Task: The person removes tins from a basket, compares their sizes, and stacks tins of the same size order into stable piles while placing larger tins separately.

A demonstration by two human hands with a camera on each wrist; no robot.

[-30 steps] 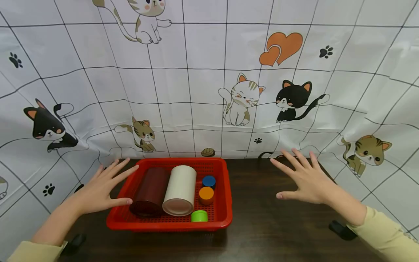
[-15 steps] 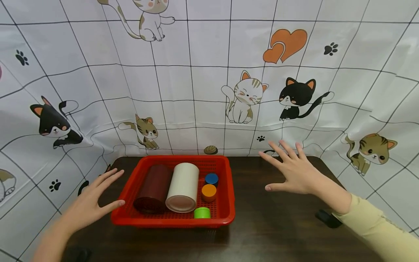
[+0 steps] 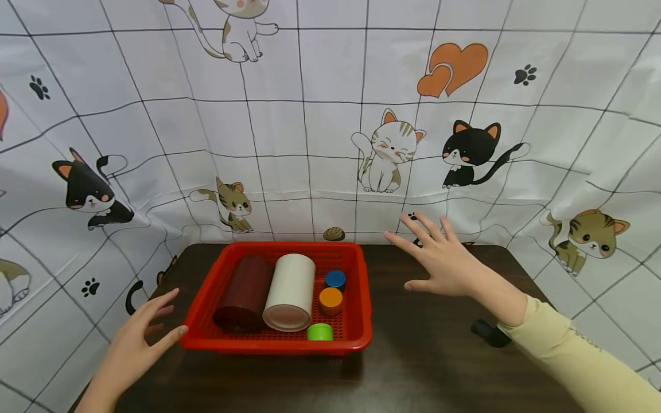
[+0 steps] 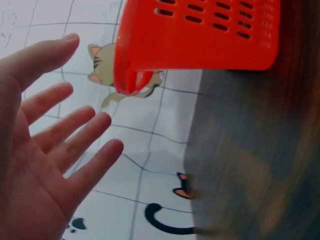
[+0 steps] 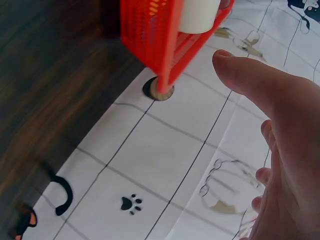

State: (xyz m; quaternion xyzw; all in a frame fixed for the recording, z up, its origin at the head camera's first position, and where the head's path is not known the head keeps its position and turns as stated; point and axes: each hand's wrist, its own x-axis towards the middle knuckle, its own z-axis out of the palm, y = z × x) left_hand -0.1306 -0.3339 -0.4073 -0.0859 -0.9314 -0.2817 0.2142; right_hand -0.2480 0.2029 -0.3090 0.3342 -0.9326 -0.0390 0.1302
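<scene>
A red plastic basket (image 3: 276,345) with slotted walls stands on the dark table. Inside it lie a dark brown cylinder (image 3: 245,292) and a cream cylinder (image 3: 290,291), side by side. Along its right side sit a blue round cap-like piece (image 3: 335,279), an orange one (image 3: 330,300) and a light green one (image 3: 320,331). My left hand (image 3: 131,347) is just left of the basket, fingers spread and holding nothing; in the head view its thumb tip is close to the rim. To the right of the basket my right hand (image 3: 439,261) hovers over the table, fingers spread.
Dark wood table (image 3: 413,367) surrounds the basket. A white sheet with grid lines and cartoon cats (image 3: 330,132) hangs behind and at both sides. A small black object (image 3: 490,334) shows below the right forearm.
The right hand has moved left toward the basket. My left hand has moved down and left, from over the basket's rim to beside it. The basket's contents have not moved.
</scene>
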